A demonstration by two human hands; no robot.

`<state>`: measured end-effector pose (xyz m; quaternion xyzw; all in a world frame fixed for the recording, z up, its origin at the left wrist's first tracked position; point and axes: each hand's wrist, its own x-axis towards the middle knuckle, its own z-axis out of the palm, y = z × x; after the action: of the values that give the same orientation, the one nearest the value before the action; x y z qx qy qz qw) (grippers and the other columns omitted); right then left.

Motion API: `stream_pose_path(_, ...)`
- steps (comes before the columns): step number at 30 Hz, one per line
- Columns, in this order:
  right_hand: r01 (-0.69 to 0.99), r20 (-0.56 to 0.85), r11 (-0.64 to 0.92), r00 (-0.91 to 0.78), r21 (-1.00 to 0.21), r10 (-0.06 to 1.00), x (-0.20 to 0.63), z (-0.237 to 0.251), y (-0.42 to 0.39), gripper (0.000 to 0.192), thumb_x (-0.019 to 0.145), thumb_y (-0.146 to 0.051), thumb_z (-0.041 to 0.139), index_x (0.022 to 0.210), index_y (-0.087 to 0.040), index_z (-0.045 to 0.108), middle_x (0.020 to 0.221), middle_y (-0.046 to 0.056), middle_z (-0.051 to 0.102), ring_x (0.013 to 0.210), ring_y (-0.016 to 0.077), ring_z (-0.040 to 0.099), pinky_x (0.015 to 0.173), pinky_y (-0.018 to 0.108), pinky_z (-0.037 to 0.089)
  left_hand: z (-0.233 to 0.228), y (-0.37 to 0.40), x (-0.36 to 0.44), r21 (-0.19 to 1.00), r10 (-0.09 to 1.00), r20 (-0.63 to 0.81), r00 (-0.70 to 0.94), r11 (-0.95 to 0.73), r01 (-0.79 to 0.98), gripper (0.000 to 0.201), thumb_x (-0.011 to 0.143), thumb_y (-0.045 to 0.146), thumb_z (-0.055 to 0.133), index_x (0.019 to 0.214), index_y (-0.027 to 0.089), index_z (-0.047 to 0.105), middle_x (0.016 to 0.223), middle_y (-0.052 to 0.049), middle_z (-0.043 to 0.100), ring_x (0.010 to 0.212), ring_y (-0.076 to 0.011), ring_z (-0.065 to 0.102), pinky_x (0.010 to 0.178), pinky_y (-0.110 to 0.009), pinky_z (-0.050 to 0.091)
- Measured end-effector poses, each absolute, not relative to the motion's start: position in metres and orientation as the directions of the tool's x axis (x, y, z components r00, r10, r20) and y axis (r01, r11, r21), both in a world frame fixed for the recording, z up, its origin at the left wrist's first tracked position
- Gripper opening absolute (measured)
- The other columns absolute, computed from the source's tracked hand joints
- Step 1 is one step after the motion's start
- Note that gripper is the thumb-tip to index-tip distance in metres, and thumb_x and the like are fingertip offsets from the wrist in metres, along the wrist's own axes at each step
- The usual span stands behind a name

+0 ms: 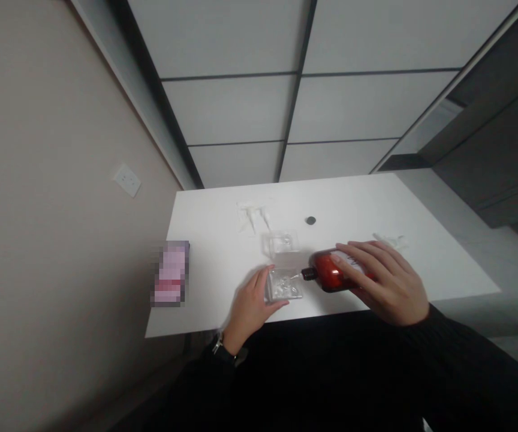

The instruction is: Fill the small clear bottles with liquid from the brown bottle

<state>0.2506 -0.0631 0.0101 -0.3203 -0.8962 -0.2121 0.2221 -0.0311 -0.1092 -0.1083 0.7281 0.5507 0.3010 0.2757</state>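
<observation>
The right hand [382, 282] has its fingers clamped on a red bottle [331, 271] tipped sideways, its dark neck at a small clear container [283, 285] near the desk [223, 240] front edge. The left hand [252, 306] has its fingers wrapped on that container. Pouring looks underway; the next move likely calls for a steady tilt.
</observation>
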Motion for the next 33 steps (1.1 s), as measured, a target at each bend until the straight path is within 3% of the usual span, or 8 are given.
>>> stream_pose_path(16, 0.661, 0.519, 0.716, -0.703, 0.225, 0.487, 0.2530, 0.0091, -0.0627, 0.054, 0.087, -0.001, 0.071, 0.137, -0.018, 0.060, 0.131, 0.018, 0.073, 0.119, 0.0337, 0.068, 0.102, 0.051, 0.054, -0.1068, -0.1090, -0.0310, 0.733, 0.968, 0.119, 0.221, -0.236, 0.638, 0.083, 0.083, 0.039, 0.087, 0.150, 0.028, 0.039, 0.145, -0.011, 0.060, 0.133, -0.0314, 0.060, 0.112, -0.050, 0.051)
stream_pose_path(33, 0.674, 0.516, 0.700, -0.697, 0.235, 0.498, 0.2551, 0.0095, -0.0612, 0.059, 0.090, -0.002, 0.068, 0.142, -0.025, 0.055, 0.133, 0.012, 0.073, 0.120, 0.0301, 0.069, 0.102, 0.050, 0.055, -0.1060, -0.1083, -0.0302, 0.733, 0.969, 0.118, 0.216, -0.232, 0.640, 0.084, 0.081, 0.036, 0.088, 0.149, 0.027, 0.041, 0.146, -0.011, 0.060, 0.134, -0.0311, 0.060, 0.114, -0.049, 0.050)
